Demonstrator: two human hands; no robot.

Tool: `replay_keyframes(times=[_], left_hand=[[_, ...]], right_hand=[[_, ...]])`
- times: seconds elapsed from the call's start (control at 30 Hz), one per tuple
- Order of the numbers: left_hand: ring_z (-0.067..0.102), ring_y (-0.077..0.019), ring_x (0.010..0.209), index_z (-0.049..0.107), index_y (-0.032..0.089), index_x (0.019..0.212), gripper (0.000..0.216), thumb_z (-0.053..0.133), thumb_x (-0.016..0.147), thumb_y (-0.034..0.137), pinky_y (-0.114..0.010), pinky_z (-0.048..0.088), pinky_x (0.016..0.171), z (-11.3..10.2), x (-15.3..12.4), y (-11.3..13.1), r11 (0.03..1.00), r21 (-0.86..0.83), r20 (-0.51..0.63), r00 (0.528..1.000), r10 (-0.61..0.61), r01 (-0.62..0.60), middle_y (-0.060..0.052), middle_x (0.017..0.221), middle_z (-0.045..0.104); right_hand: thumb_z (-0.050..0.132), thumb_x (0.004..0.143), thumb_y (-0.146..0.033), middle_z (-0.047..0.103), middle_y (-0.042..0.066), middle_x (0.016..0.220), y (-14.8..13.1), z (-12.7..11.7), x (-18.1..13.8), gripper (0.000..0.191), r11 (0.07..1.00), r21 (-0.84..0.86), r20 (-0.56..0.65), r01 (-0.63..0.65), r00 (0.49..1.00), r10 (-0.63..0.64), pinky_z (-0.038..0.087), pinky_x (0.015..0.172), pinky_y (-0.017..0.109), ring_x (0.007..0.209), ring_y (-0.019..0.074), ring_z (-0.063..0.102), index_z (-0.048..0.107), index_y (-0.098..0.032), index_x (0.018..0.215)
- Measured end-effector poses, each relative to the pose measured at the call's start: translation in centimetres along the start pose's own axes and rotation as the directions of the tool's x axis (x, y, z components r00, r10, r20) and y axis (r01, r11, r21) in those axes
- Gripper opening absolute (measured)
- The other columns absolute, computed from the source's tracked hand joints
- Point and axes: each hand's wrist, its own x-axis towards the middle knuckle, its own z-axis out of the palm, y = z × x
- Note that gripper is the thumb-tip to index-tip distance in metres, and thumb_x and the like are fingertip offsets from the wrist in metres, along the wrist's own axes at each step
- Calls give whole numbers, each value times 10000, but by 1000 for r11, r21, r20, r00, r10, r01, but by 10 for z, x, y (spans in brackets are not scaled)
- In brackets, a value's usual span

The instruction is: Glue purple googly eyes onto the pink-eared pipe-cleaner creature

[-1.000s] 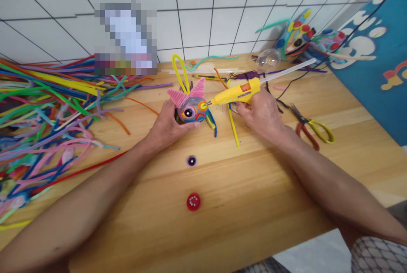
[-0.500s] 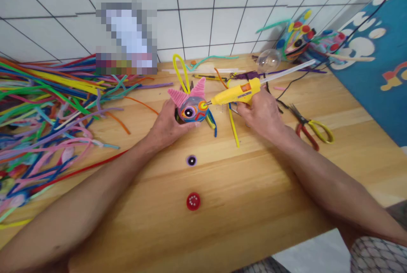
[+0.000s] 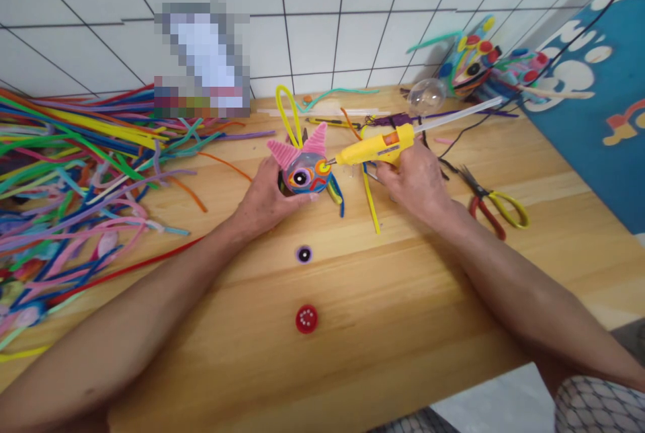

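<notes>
My left hand (image 3: 263, 199) is closed around a small ball-shaped pipe-cleaner figure (image 3: 305, 174) with two pink pointed ears and a purple coiled eye, holding it on the wooden table (image 3: 403, 298). My right hand (image 3: 416, 181) grips a yellow hot glue gun (image 3: 377, 146). Its nozzle touches an orange and yellow coil on the figure's right side. A clear glue stick (image 3: 461, 113) pokes out of the gun's back. A loose purple coiled eye (image 3: 303, 254) and a red coiled disc (image 3: 306, 319) lie on the table nearer to me.
A big heap of coloured pipe cleaners (image 3: 75, 164) covers the table's left side. Pliers with yellow and red handles (image 3: 491, 203) lie at the right. A clear plastic ball (image 3: 426, 96) and finished pipe-cleaner figures (image 3: 484, 63) stand at the back right by the tiled wall.
</notes>
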Motion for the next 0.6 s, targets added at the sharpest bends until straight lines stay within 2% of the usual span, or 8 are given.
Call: replay_keyframes(times=[0.17, 0.43, 0.6], left_hand=[[652, -374, 1321, 653, 227, 1270, 683, 996, 727, 461, -570, 557, 1141, 0, -1, -1, 999, 32, -9, 1000, 10, -9, -139, 1379, 700], [659, -375, 1296, 655, 230, 1264, 693, 1000, 717, 480, -561, 567, 1123, 0, 0, 0, 999, 30, -11, 1000, 9, -9, -129, 1342, 714], [665, -375, 1289, 650, 223, 1261, 707, 999, 712, 500, -560, 571, 1118, 0, 0, -1, 999, 32, -13, 1000, 7, -7, -129, 1329, 715]], right_hand=[[607, 927, -196, 757, 137, 1153, -2, -2, 2, 202, 1000, -7, 10, -2, 1000, 2, 602, 1023, 525, 1166, 365, 732, 673, -223, 1116], [601, 918, -225, 750, 123, 1069, -1, -2, 0, 135, 1000, -14, -27, 16, 1000, -16, 620, 958, 541, 1087, 372, 755, 645, -242, 1045], [598, 924, -226, 760, 105, 1060, 1, -2, 1, 128, 999, -13, -39, 35, 999, -36, 624, 936, 484, 1077, 342, 745, 651, -261, 1035]])
